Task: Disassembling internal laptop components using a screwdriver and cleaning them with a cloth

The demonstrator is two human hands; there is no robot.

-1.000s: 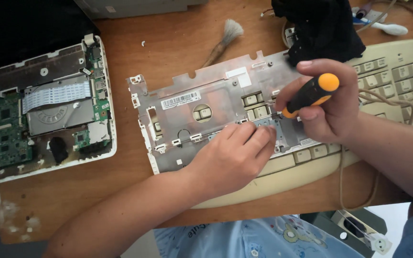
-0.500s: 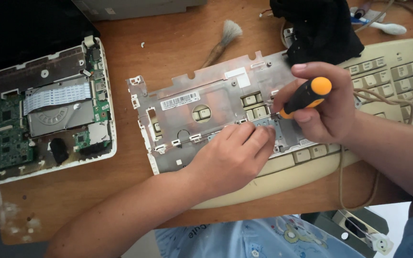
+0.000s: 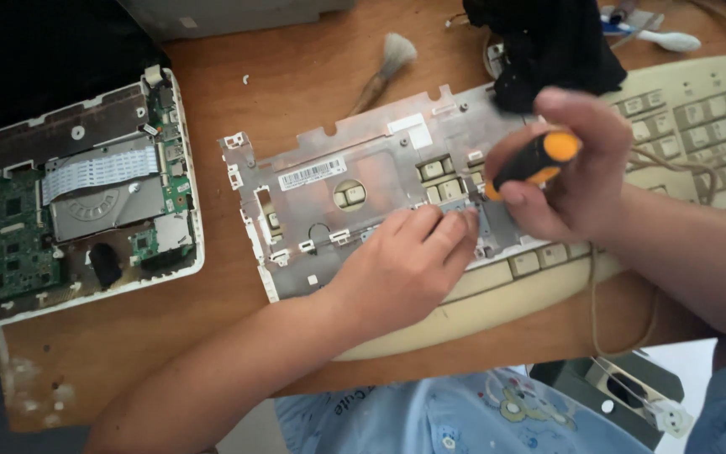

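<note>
A silver metal laptop cover plate lies upside down on a beige keyboard and the wooden table. My left hand rests on the plate's near right part, fingertips pressing it down. My right hand grips a screwdriver with a black and orange handle, its tip pointing down at the plate just beside my left fingertips. The tip itself is hidden by my fingers.
An opened white laptop base with a green circuit board and ribbon cable lies at the left. A small brush lies at the back, a black cloth on the keyboard's far edge. A cable loops under my right forearm.
The screwdriver handle has turned and tipped a little in my right hand. My left hand stays pressed on the plate.
</note>
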